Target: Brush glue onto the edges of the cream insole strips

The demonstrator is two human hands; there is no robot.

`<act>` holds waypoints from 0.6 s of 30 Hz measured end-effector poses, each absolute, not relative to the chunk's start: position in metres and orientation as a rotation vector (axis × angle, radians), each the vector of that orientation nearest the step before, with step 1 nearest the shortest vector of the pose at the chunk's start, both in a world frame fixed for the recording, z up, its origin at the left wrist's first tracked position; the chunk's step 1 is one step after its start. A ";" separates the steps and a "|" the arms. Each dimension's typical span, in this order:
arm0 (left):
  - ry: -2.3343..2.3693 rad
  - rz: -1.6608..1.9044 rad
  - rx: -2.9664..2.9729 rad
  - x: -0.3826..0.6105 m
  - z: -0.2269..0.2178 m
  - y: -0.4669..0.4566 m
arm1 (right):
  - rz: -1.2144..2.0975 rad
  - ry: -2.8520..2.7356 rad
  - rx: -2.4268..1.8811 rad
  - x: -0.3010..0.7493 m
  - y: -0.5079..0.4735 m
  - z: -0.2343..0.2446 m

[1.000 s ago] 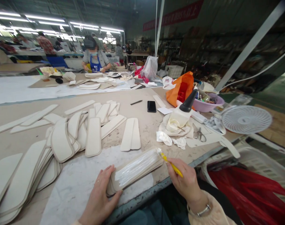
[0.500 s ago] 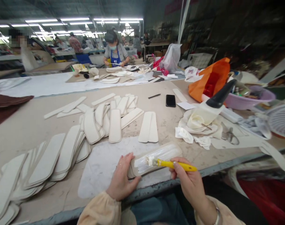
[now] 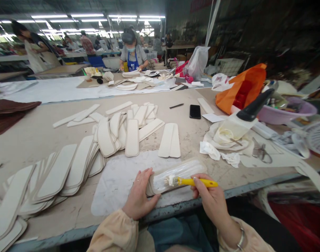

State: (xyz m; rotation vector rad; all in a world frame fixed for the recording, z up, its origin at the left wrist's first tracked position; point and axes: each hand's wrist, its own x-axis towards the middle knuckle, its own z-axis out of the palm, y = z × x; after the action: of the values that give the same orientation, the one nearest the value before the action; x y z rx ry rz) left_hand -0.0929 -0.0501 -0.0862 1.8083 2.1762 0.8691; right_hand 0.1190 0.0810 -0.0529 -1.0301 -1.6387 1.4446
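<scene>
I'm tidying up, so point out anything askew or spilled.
The bottle lies tilted rather than upright, with crumpled white scraps just in front; both look untidy. Dark marks stain the table. The white coating under the brush seems brushed on, not spilled.

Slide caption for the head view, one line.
Right hand holds a yellow-handled brush on a glossy, white-coated strip; left hand rests at the strip's left end.

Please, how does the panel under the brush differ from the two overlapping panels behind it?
The brushed panel has a glossy white coat; the overlapping panels look matte. The brushed panel lies crosswise, with the left hand at its end; the overlapping panels run front to back, untouched. Both are long, pale, with rounded corners.
</scene>
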 end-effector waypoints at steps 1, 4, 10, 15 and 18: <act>2.177 0.866 1.810 -0.093 -0.086 -0.050 | 1.473 -1.652 -1.003 0.118 0.079 -0.053; 2.187 0.877 1.816 -0.092 -0.086 -0.050 | 1.541 -1.780 -0.920 0.115 0.075 -0.055; 2.210 0.872 1.817 -0.093 -0.089 -0.051 | 1.367 -1.702 -1.041 0.122 0.092 -0.056; 2.226 0.838 1.839 -0.095 -0.094 -0.052 | 1.462 -1.657 -0.963 0.114 0.090 -0.055; 2.248 0.837 1.857 -0.096 -0.097 -0.052 | 1.403 -1.742 -0.971 0.113 0.092 -0.059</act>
State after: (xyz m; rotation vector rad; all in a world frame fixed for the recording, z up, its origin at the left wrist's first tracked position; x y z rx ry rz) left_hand -0.0964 -0.0519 -0.0968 1.8573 2.2482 0.8369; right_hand 0.1134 0.0921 -0.0587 -0.9705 -1.7422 1.4034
